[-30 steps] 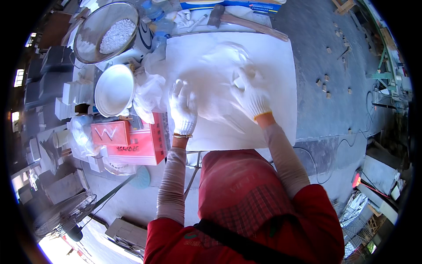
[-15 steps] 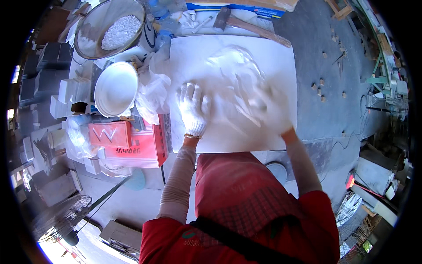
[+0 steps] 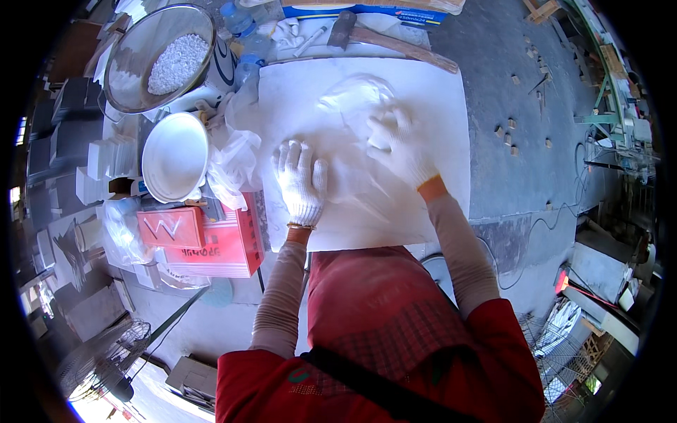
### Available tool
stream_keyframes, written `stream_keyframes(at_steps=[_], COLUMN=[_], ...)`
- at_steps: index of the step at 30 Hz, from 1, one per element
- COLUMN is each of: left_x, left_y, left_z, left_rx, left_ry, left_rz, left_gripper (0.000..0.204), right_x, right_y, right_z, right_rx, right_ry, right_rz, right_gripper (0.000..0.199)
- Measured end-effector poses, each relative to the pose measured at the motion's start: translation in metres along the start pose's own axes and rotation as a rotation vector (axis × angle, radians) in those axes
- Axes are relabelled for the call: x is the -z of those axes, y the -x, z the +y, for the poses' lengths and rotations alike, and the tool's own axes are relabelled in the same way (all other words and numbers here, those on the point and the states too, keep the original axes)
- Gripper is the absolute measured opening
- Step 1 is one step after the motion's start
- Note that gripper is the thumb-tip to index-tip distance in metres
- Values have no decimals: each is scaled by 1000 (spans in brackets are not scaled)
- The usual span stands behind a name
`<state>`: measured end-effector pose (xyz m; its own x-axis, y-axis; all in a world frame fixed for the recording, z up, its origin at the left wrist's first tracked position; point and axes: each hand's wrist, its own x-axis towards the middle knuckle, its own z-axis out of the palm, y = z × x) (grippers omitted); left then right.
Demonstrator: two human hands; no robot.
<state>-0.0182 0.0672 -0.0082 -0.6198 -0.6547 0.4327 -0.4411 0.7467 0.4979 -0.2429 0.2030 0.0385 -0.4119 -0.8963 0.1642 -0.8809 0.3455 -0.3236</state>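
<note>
Two gloved hands are pressing down on a clear plastic bag (image 3: 352,127) that is lying on a white slab (image 3: 430,113), a flat square tabletop surface in front of the person. The left hand (image 3: 300,182) is lying flat with fingers spread, palm down on the nearer edge of the plastic, gripping nothing. The right hand (image 3: 400,144) is resting on the far side of the bag with fingers loosely curled; whether it is pinching the film or only pushing on it, I cannot tell. By my reading, the step in hand is smoothing or flattening the bag against the slab, and the next move is calling for an even sweep outward with both palms, keeping the thin film from bunching. Moving outward, a white bowl (image 3: 175,156) is sitting just left of the slab, with crumpled plastic beside it, a red box (image 3: 211,243) nearer the person, and a metal sieve (image 3: 156,56) holding white granules farther off. A hammer (image 3: 391,39) is lying beyond the slab's far edge.
</note>
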Motion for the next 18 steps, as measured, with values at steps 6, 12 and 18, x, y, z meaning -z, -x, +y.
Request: stream_keyframes(at_steps=[6, 12, 18], left_x=[-1, -3, -3], left_y=[7, -3, -2], left_z=[0, 0, -2], left_rx=[7, -37, -7], left_ry=[-12, -16, -18], left_rz=[-11, 10, 1], left_gripper=[39, 38, 39], right_x=[-15, -18, 12], right_y=[28, -9, 37], right_z=[-14, 10, -28], right_rx=[2, 8, 119], right_ry=[105, 35, -38], right_rz=[138, 92, 99], right_gripper=[62, 65, 61])
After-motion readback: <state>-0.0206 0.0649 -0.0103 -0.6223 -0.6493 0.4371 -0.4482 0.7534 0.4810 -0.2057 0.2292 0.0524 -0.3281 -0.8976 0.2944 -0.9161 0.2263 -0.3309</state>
